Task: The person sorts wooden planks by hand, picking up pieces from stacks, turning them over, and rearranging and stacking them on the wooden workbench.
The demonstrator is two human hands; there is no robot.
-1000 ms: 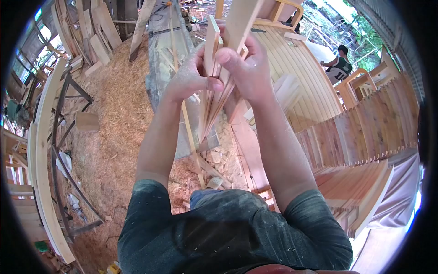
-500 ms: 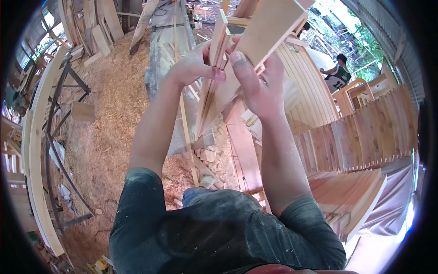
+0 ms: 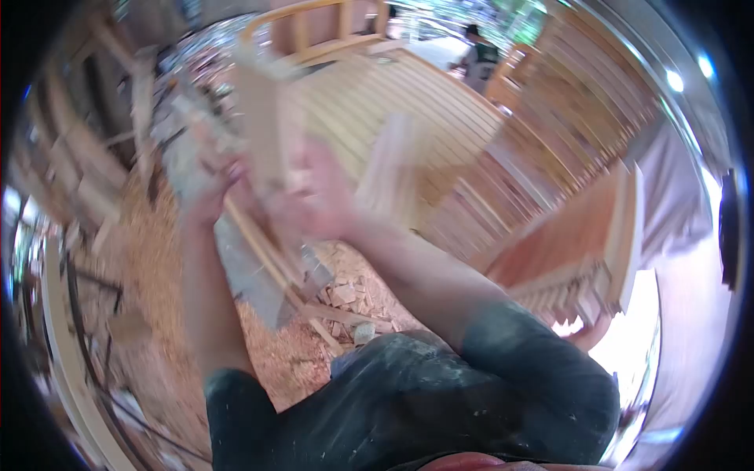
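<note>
Both of my hands are raised in front of me and smeared by motion. My right hand (image 3: pixel 322 192) grips a pale wooden board (image 3: pixel 263 118), which stands roughly upright with its broad face toward me. Left of it, my left hand (image 3: pixel 206 192) is closed around thin wooden strips (image 3: pixel 206 124), their outlines blurred. The lower ends of the held pieces are hard to make out.
A slatted wooden panel (image 3: pixel 393 94) lies beyond my right hand. Stacked boards (image 3: pixel 550 243) stand at right. Wood offcuts (image 3: pixel 345 294) and sawdust (image 3: pixel 137 259) cover the ground. Another person (image 3: pixel 477 63) is at the back.
My view has turned to the right, so the surroundings have shifted left. My hands, with the board and strips, now appear further left and lower, and the board stands more upright.
</note>
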